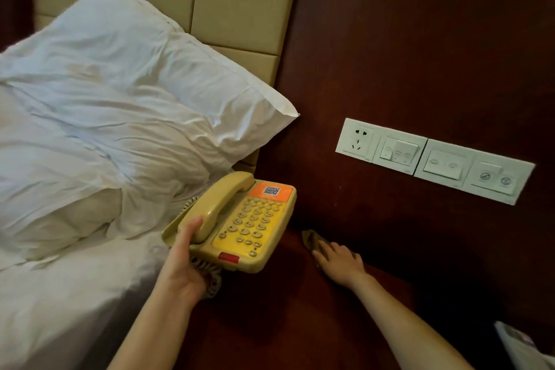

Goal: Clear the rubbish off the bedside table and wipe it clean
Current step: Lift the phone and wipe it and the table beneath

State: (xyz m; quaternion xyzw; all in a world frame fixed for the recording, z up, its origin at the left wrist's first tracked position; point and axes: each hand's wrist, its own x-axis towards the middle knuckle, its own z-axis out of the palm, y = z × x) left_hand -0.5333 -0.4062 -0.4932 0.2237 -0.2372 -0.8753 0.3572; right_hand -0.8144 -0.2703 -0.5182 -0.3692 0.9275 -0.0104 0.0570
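Observation:
My left hand (pixel 184 261) grips the near left end of a yellow telephone (pixel 240 222) and holds it lifted above the dark red bedside table (pixel 288 318), thumb on the handset. Its coiled cord hangs under my palm. To the right, my right hand (pixel 341 260) lies flat with straight fingers on a small brownish cloth (pixel 310 239), pressing it onto the tabletop at the back edge near the wall.
A bed with a white pillow (pixel 135 84) and rumpled sheets borders the table on the left. A white socket and switch panel (pixel 432 159) is set in the dark wooden wall behind. Something pale and crumpled (pixel 522 345) shows at the bottom right corner.

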